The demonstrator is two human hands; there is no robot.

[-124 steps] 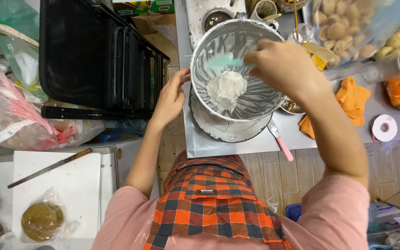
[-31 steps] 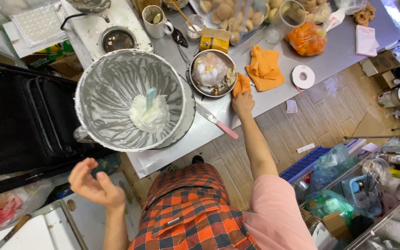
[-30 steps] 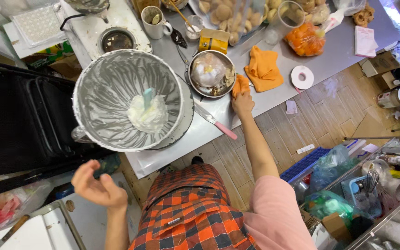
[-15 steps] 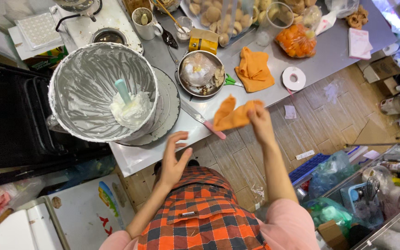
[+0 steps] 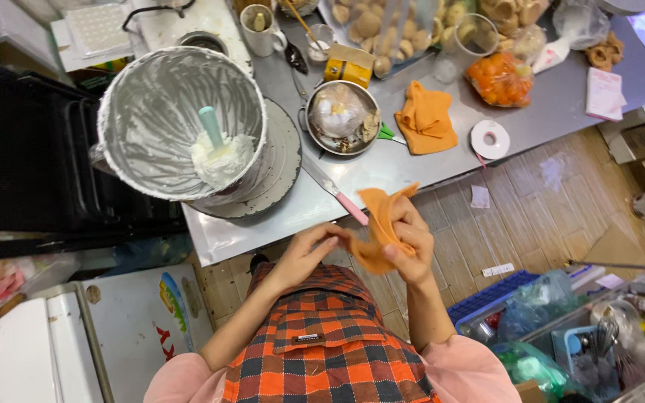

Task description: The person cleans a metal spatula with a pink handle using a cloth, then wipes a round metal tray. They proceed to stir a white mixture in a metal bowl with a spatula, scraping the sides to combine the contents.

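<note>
Head view: right hand (image 5: pixel 410 242) fingers closed around small orange cloth (image 5: pixel 379 224), held above floor just off steel table (image 5: pixel 412 168) edge; left hand (image 5: pixel 309 254) fingertips pinch cloth's lower edge.

Small orange cloth rag (image 5: pixel 377 224), soft fabric, crumpled and folded over itself, held up in the air just off the near edge of the steel worktop (image 5: pixel 412 168), below the pink-handled knife lying on that worktop. One pointed corner sticks up toward the worktop edge; the lower part bunches into a rounded wad. Right hand (image 5: pixel 410 242) wraps it from the right, fingers closed over the lower fold, thumb on the front. Left hand (image 5: pixel 304 254) meets it from the left, fingertips touching the bunched lower edge. Cloth looks plain, same orange all over; whether it is wet or stained cannot be told.
</note>
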